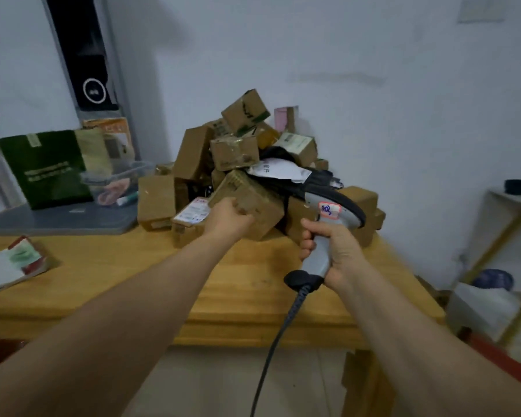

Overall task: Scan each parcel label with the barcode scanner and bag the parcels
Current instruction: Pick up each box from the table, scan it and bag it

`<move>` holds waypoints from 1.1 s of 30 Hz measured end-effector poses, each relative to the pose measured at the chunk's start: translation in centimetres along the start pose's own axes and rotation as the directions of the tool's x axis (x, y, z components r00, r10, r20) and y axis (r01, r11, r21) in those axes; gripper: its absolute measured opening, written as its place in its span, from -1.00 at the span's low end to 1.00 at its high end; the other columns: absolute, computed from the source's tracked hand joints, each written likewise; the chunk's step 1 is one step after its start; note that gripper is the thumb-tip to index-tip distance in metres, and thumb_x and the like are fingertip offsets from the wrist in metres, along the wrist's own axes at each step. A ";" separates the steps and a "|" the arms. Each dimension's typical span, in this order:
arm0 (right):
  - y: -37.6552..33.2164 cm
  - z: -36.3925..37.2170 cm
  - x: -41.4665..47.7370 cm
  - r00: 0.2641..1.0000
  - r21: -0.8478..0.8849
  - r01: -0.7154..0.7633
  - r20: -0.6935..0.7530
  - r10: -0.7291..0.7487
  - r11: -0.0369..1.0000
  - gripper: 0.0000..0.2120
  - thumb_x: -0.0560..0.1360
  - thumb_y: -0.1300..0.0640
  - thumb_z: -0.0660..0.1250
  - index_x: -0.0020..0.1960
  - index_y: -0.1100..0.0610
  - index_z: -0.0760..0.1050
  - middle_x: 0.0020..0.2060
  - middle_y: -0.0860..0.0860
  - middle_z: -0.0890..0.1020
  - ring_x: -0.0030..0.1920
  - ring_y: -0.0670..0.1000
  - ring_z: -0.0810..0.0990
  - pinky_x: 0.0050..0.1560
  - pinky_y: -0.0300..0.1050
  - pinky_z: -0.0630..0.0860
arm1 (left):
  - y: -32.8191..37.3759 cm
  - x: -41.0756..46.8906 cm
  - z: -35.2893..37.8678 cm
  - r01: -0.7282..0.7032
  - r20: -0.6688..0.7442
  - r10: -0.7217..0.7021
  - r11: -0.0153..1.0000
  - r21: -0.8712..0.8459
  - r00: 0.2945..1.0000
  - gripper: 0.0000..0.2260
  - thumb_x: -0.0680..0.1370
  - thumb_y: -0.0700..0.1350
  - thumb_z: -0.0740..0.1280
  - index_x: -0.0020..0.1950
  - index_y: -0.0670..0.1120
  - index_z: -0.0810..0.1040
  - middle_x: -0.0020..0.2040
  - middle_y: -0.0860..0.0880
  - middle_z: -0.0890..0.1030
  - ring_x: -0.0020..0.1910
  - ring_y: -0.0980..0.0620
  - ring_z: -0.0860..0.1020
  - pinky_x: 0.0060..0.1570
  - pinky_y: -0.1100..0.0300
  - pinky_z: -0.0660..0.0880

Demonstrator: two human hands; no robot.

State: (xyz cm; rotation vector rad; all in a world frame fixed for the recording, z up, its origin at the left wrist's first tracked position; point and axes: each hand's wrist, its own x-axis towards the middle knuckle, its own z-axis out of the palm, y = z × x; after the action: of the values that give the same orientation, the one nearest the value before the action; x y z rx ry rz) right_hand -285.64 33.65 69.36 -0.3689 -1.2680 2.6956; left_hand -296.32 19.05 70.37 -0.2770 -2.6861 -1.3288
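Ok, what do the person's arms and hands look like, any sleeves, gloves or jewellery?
The left hand and right hand are ungloved, no ring, watch or band visible. The left forearm and right forearm are bare to the frame edge, no sleeves showing.

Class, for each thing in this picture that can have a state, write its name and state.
left hand: grips the front parcel.
front parcel: tilted, against the pile of parcels.
pile of parcels: heaped on the wooden table, unbagged.
right hand: grips the barcode scanner by its handle.
barcode scanner: raised, aimed toward the pile.
green bag: upright, left of the pile.
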 end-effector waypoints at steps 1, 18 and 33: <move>-0.6 0.2 0.8 1.000 0.002 0.012 0.008 -0.012 1.000 -0.83 0.49 0.32 0.32 -0.25 0.18 0.42 -0.52 0.02 0.46 -0.59 -0.09 0.38 -0.58 -0.28 0.36 | 0.8 1.3 0.2 -0.012 -0.026 0.012 1.000 0.004 1.000 -0.56 0.52 -0.08 0.37 0.37 -0.17 0.41 0.25 -0.10 0.51 0.20 -0.15 0.49 0.16 0.03 0.48; -3.9 6.9 13.8 0.994 -0.024 0.105 0.032 -0.104 0.994 -0.89 0.45 0.34 0.36 -0.23 0.22 0.53 -0.51 0.06 0.50 -0.56 -0.04 0.40 -0.52 -0.19 0.36 | 10.9 20.3 -1.7 -0.213 -0.229 0.446 0.741 0.637 0.865 -0.45 0.52 0.00 0.35 0.40 -0.22 0.25 0.33 -0.21 0.35 0.31 -0.17 0.33 0.21 0.02 0.37; -3.6 7.6 19.4 0.992 -0.066 0.030 0.127 -0.021 0.997 -0.87 0.44 0.39 0.35 -0.26 0.25 0.52 -0.54 0.10 0.49 -0.59 -0.02 0.39 -0.53 -0.21 0.35 | 12.4 30.5 1.2 -0.014 -0.338 0.415 0.648 0.762 0.845 0.04 0.41 0.12 0.49 0.54 -0.28 -0.15 0.41 -0.26 0.31 0.37 -0.21 0.32 0.28 -0.02 0.34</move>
State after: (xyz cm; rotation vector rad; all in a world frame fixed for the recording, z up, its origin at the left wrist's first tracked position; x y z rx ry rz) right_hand -306.32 34.78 73.63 -0.1904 -1.3909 2.6978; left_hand -323.36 30.58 85.24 -0.1356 -2.3745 -0.1075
